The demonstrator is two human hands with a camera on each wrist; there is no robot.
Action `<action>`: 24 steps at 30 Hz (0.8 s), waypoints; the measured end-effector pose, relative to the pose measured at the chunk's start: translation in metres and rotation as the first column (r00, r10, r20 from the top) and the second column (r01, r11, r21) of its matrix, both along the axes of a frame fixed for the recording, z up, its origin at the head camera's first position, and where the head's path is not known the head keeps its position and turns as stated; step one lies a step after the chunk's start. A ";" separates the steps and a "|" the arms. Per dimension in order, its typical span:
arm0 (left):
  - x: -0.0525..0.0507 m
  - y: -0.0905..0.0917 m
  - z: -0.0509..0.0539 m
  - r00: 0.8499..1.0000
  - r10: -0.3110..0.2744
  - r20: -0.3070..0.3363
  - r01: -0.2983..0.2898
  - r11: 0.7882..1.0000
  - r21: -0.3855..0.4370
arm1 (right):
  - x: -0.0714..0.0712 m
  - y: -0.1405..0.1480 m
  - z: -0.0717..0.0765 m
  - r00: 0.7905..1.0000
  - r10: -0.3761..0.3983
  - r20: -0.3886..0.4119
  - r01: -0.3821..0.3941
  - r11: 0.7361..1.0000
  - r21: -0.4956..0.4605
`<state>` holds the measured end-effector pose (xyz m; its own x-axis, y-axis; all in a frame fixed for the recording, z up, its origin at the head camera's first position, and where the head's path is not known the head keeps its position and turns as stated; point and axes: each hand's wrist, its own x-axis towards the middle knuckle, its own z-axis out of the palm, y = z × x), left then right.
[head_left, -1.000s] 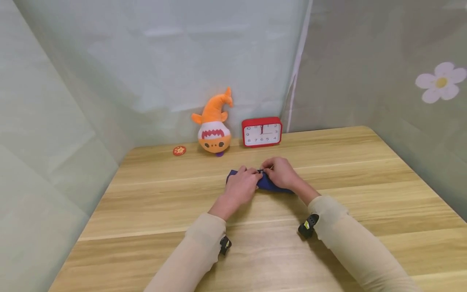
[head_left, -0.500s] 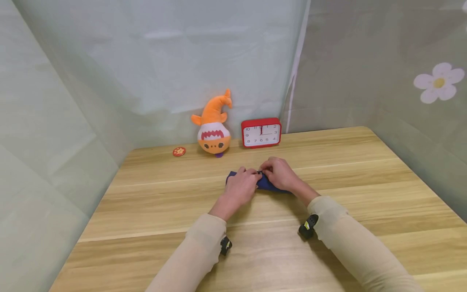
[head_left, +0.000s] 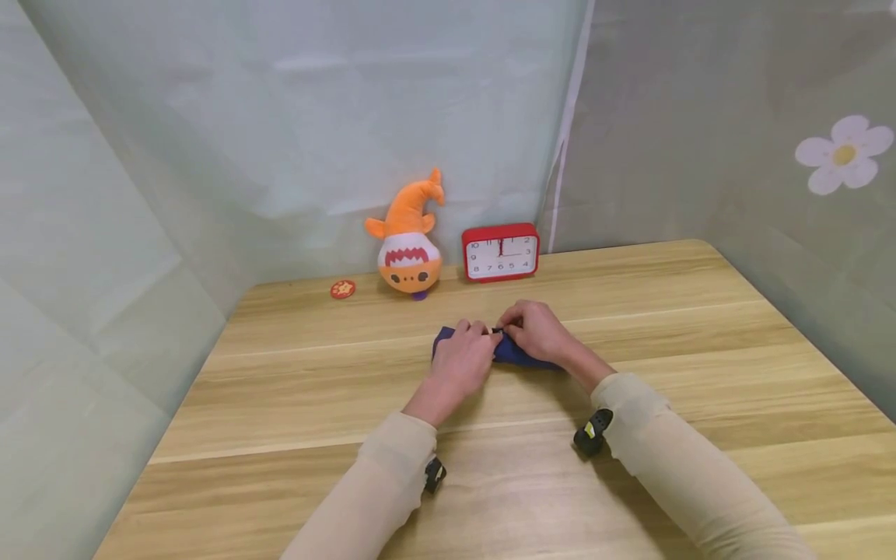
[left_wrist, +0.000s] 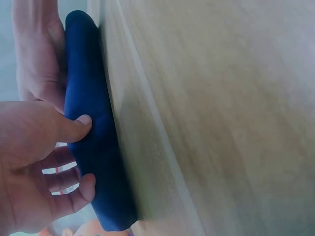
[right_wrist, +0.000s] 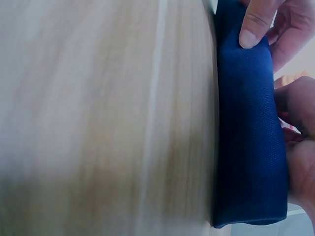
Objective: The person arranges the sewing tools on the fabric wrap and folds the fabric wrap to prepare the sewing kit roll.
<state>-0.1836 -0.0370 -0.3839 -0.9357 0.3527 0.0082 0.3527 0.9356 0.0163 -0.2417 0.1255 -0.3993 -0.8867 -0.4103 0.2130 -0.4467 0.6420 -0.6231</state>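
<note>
A long, dark blue fabric pencil case (head_left: pixel 521 358) lies across the table between my two hands. My left hand (head_left: pixel 462 364) grips its left part; in the left wrist view the thumb (left_wrist: pixel 78 129) presses the near side while the fingers reach over the top. With curled fingertips my right hand (head_left: pixel 539 333) pinches something small at the top edge, near the middle, where a dark strip like a zipper shows. What exactly sits between those fingertips is hidden. The right wrist view shows the pencil case's smooth near side (right_wrist: pixel 251 132) and its right end.
Behind the hands stand an orange plush shark (head_left: pixel 411 233) and a red alarm clock (head_left: pixel 500 253). A round red badge-like disc (head_left: pixel 342 289) lies at the back left of the wooden table (head_left: pixel 294 404). Cloth-covered walls rise behind the table and at both sides.
Both hands keep their places on the pencil case, with the right fingertips barely shifted along its top edge. The head view tilts very slightly.
</note>
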 end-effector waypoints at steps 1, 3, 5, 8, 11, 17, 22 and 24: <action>0.000 0.000 -0.001 1.000 0.001 0.000 -0.001 1.000 -0.003 | 0.000 0.000 0.000 1.000 0.000 0.009 0.000 1.000 0.005; 0.001 0.001 -0.001 1.000 0.003 0.000 -0.003 1.000 -0.007 | 0.001 0.000 0.001 0.999 -0.007 0.039 0.006 1.000 0.009; 0.001 0.001 -0.002 1.000 0.008 -0.001 -0.008 1.000 -0.004 | 0.001 0.001 0.001 0.997 -0.016 0.070 0.016 1.000 0.013; 0.002 0.002 -0.002 1.000 0.016 -0.007 -0.016 1.000 0.003 | 0.002 0.001 0.003 0.994 -0.027 0.106 0.026 1.000 0.006; 0.003 0.003 -0.002 1.000 0.026 -0.005 -0.026 1.000 0.006 | 0.001 0.000 0.003 0.992 -0.026 0.120 0.026 1.000 0.003; 0.003 0.005 -0.002 0.999 0.033 -0.006 -0.032 0.999 0.020 | 0.002 0.001 0.002 0.991 -0.044 0.124 0.047 0.999 -0.015; 0.004 0.005 -0.002 0.999 0.034 -0.014 -0.034 0.999 0.019 | 0.004 0.000 0.002 0.992 -0.059 0.114 0.062 0.998 -0.029; 0.004 0.005 -0.002 0.999 0.035 -0.014 -0.035 0.999 0.019 | 0.004 -0.001 0.001 0.992 -0.063 0.110 0.066 0.998 -0.024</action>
